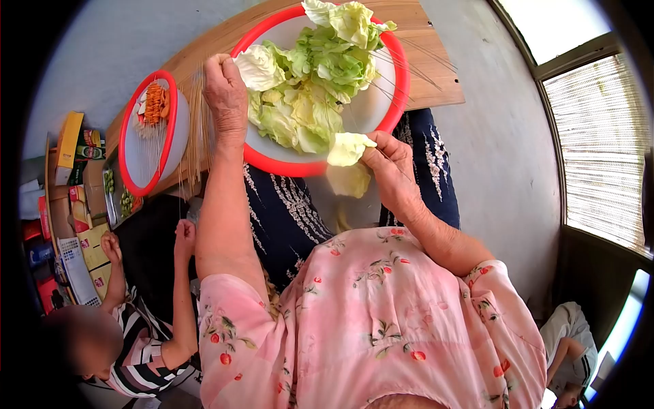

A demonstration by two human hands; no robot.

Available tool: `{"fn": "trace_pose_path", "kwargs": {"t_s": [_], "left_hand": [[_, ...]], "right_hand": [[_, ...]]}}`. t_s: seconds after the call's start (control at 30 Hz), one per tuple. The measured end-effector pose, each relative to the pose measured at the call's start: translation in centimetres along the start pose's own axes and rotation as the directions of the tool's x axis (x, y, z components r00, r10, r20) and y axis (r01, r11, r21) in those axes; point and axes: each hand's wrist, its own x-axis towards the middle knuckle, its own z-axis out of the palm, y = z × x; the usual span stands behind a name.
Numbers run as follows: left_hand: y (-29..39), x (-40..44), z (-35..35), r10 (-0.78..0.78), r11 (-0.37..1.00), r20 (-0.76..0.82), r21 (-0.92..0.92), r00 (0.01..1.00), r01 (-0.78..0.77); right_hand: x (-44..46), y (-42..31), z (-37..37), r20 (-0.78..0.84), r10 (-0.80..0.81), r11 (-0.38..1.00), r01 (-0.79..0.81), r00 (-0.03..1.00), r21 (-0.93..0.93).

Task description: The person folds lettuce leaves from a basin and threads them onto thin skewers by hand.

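Note:
A basin with a red rim (286, 167) holds a pile of torn pale green cabbage leaves (303, 112). Over its near right edge, my right hand (395, 167) pinches a small cabbage leaf (349, 150) between thumb and fingers. Another yellowish piece shows just below that leaf, and I cannot tell what supports it. My left hand (226, 95) is a closed fist at the basin's left rim, close to a whitish leaf (260, 67). What the fist holds, if anything, is hidden. Many thin wooden skewers (196, 126) lie just left of it.
A smaller red-rimmed basin (174, 133) at left holds skewers threaded with orange pieces (156, 103). More skewers (426, 51) lie on the wooden table (432, 82). A person in a striped shirt (139, 341) sits at left, hands raised, beside shelved boxes (69, 140). Another person (569, 341) is at lower right.

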Motion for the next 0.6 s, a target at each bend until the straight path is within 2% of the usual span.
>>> {"fn": "trace_pose_path", "kwargs": {"t_s": [0.13, 0.23, 0.33, 0.43, 0.57, 0.6], "left_hand": [[1.8, 0.3, -1.5, 0.011, 0.997, -0.129, -0.077, 0.992, -0.021], [2.3, 0.1, -2.8, -0.063, 0.968, -0.027, -0.247, 0.998, 0.055], [2.0, -0.8, -3.4, -0.070, 0.923, 0.076, -0.373, 0.995, 0.093], [3.8, -2.7, -3.8, -0.257, 0.696, 0.225, -0.632, 0.940, 0.341], [8.4, -5.3, -5.4, -0.238, 0.513, 0.372, -0.736, 0.897, 0.442], [9.2, -5.9, -5.7, -0.191, 0.572, 0.371, -0.711, 0.909, 0.410]], "right_hand": [[-0.4, -0.5, 0.6, -0.027, 0.010, 0.991, -0.007, 1.000, 0.132], [-0.2, -1.1, 0.7, -0.067, 0.029, 0.994, -0.022, 0.997, 0.109], [0.7, -1.4, 0.8, -0.112, -0.015, 0.997, 0.023, 0.994, 0.078], [1.5, -1.8, 1.2, -0.122, -0.025, 0.989, 0.042, 0.992, 0.142], [2.4, -2.9, 2.2, -0.127, 0.071, 0.990, -0.054, 0.989, 0.130], [2.6, -3.0, 2.3, -0.104, 0.085, 0.990, -0.072, 0.991, 0.122]]}}
